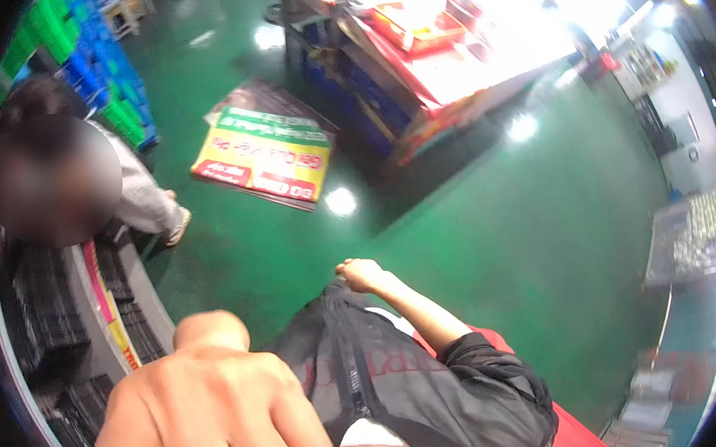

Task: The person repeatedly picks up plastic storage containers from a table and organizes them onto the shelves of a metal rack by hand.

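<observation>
My left hand (212, 403) is large and close to the camera at the lower left, its back toward me. Its fingers stretch down past the bottom edge, where the tips are cut off, and nothing shows in it. Further out, my right hand (360, 274) is closed in front of my body, by the lower end of a dark zipped jacket (351, 350) that I wear. Whatever may be between those fingers is hidden.
A person (132, 182) is at the left beside shelves of dark stacked items (49, 307). Printed signboards (264, 151) lie on the green floor (475, 214). Behind them stands a table with a red cover (414, 76) and a red tray (415, 34). Blue and green crates (102, 67) are stacked at upper left.
</observation>
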The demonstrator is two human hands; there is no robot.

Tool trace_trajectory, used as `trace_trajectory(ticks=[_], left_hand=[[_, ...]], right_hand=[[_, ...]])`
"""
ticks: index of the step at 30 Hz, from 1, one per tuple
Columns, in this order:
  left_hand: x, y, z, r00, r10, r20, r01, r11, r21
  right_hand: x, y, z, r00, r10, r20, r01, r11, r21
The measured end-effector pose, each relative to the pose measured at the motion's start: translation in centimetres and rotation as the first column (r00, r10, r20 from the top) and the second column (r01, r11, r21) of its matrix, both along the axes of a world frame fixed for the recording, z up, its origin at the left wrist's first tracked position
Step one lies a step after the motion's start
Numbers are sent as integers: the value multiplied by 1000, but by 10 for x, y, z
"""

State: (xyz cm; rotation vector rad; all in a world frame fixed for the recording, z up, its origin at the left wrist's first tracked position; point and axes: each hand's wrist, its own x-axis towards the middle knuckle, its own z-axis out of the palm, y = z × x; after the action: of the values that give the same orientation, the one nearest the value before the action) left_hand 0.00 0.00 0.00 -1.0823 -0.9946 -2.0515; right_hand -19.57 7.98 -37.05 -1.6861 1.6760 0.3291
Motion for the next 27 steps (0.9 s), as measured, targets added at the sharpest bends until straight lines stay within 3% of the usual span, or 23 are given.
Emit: trace_trajectory(ticks=[1,2,3,4,7,8,10,13,15,17,18,19,20,21,22,23,25,27], left_hand=[[-5,-8,4,993,-108,-48,108,994,3],[-67,-33,-3,982,-190,-19,188,977,-99],[-128,-61,2,965,-260,21,259,945,-200],[-159,-64,-3,947,-320,-38,309,935,-175],[-242,-69,-17,850,-479,-221,453,877,-159],[-264,-79,-23,826,-511,-237,468,857,-218],[-334,-85,6,910,-381,-161,309,885,-348],[-412,-113,-20,841,-535,-81,377,687,-622],[-475,-148,-47,731,-681,41,249,211,-945],[-541,-175,-91,867,-474,151,398,481,-781],[-574,-191,-119,876,-370,311,471,509,-721],[-612,-210,-147,853,-262,451,515,564,-646],[-644,-224,-168,725,-118,679,606,579,-546],[-676,-227,-185,625,-44,779,560,720,-409],[-708,-235,-199,554,60,830,512,762,-397],[-732,-238,-211,403,143,904,521,777,-355],[-784,-245,-261,481,437,760,362,690,-626],[-824,-253,-280,362,402,841,333,787,-519]], right_hand=[[-5,25,9,992,-129,-12,129,992,3],[-7,50,18,976,-220,5,220,976,-2],[-79,-68,-34,946,-264,185,306,917,-255],[-110,-39,-43,919,-350,183,390,876,-285],[-220,34,-12,847,-528,53,527,826,-201],[-229,29,-12,825,-562,65,565,812,-146],[-275,27,-7,796,-600,86,605,781,-155],[-331,4,-27,765,-630,135,644,750,-151],[-377,-17,-46,773,-608,181,634,754,-173],[-437,-40,-54,799,-577,170,601,767,-223],[-473,-38,-90,815,-548,187,579,773,-260],[-511,-51,-70,800,-596,71,599,785,-157],[-551,-54,-84,802,-595,46,592,784,-188],[-591,-59,-95,804,-595,21,584,782,-218],[-618,-74,-32,783,-611,-117,605,792,-87],[-645,-84,-21,774,-621,-120,608,783,-130],[-703,-96,-10,720,-692,42,682,696,-226],[-759,-107,-1,636,-755,157,766,593,-248]])
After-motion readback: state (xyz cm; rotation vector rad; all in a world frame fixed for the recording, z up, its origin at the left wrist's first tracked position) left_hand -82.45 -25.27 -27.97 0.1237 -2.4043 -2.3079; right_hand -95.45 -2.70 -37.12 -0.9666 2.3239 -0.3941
